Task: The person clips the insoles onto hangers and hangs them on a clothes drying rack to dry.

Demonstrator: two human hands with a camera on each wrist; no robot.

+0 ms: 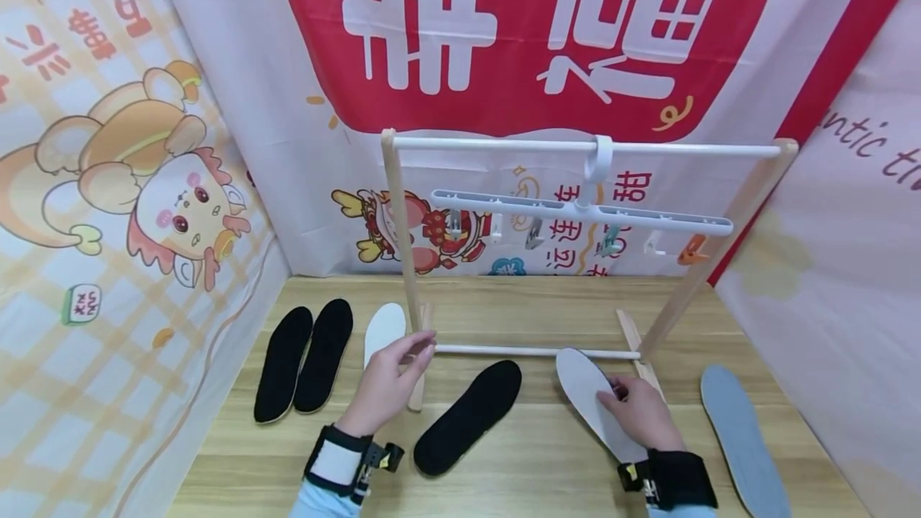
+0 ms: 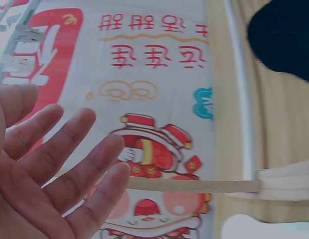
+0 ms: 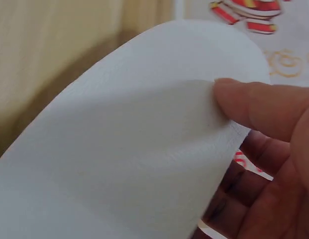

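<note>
My right hand (image 1: 643,412) pinches a pale grey-white insole (image 1: 592,390) by its side edge. In the right wrist view the thumb lies on the insole's face (image 3: 144,109), with the other fingers behind it. My left hand (image 1: 388,382) holds nothing; its fingers are spread and slightly bent in the left wrist view. It hovers by the left wooden post of a rack (image 1: 403,238), overlapping a white insole (image 1: 384,328) in the head view. Between the hands a black insole (image 1: 468,418) lies slantwise on the wooden table (image 1: 547,454).
Two black insoles (image 1: 284,364) lie side by side at the left. A grey-blue insole (image 1: 744,438) lies at the right. From the rack's white top bar (image 1: 496,145) hangs a white hanger (image 1: 583,210) with several clips. Printed cloth walls (image 1: 216,22) enclose the table.
</note>
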